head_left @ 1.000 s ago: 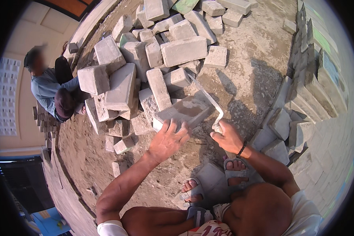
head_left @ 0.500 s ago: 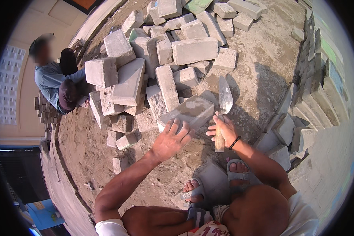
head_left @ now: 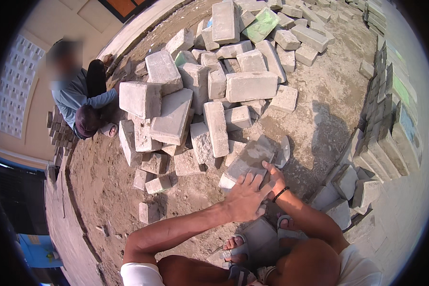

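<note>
A grey concrete block (head_left: 251, 157) with a damp patch on its upper face lies in front of me. My left hand (head_left: 245, 198) is closed over its near edge, fingers bent. At the block's near right corner is my right hand (head_left: 275, 182), a dark beaded bracelet at the wrist, its thumb against the block. Beyond that hand, the metal blade of a trowel (head_left: 284, 151) shows beside the block. Its wooden handle is hidden, as are most of my right fingers, but the blade lines up with my grip.
A heap of loose concrete blocks (head_left: 214, 81) spreads ahead over sandy ground. More blocks stand in rows (head_left: 386, 133) along the right wall. At the far left a person (head_left: 83, 90) crouches beside the heap. Another block (head_left: 262, 243) lies between my sandalled feet.
My left hand has moved right along the block's near edge, beside my right hand. The block now sits at a steeper angle, and the trowel's handle has gone out of sight. The view has shifted.
</note>
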{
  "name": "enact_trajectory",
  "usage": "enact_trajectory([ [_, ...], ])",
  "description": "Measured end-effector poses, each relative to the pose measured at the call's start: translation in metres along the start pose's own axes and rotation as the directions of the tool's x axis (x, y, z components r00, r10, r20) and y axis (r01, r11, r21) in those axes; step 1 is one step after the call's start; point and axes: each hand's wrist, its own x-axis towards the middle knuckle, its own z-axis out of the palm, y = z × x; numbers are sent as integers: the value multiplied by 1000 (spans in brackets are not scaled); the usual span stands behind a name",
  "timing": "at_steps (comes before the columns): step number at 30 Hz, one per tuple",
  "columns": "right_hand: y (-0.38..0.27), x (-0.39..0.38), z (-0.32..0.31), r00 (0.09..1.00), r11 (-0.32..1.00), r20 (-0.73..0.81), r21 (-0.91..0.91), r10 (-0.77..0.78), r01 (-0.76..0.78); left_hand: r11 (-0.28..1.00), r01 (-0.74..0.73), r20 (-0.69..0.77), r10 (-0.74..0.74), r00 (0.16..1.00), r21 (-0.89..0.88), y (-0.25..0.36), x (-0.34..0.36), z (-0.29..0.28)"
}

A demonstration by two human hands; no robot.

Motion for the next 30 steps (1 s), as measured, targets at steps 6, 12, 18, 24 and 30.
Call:
enact_trajectory([
  [6,16,4,-1,918,895,-222,-383,-328,227,604,695,599,-407,689,-390,-68,64,-11],
  [12,34,1,8,861,746,-212,-618,-463,249,604,679,497,-475,727,-417,-86,47,45],
  [18,40,3,6,846,734,-254,-644,-469,214,592,690,455,-521,722,-417,-81,41,46],
  [24,8,-7,-2,945,750,-62,-626,-320,213,392,563,310,-543,780,-728,-99,39,74],
  [30,-17,-116,-29,961,903,-243,-430,-135,18,733,437,162,-418,894,-521,-45,98,-30],
])
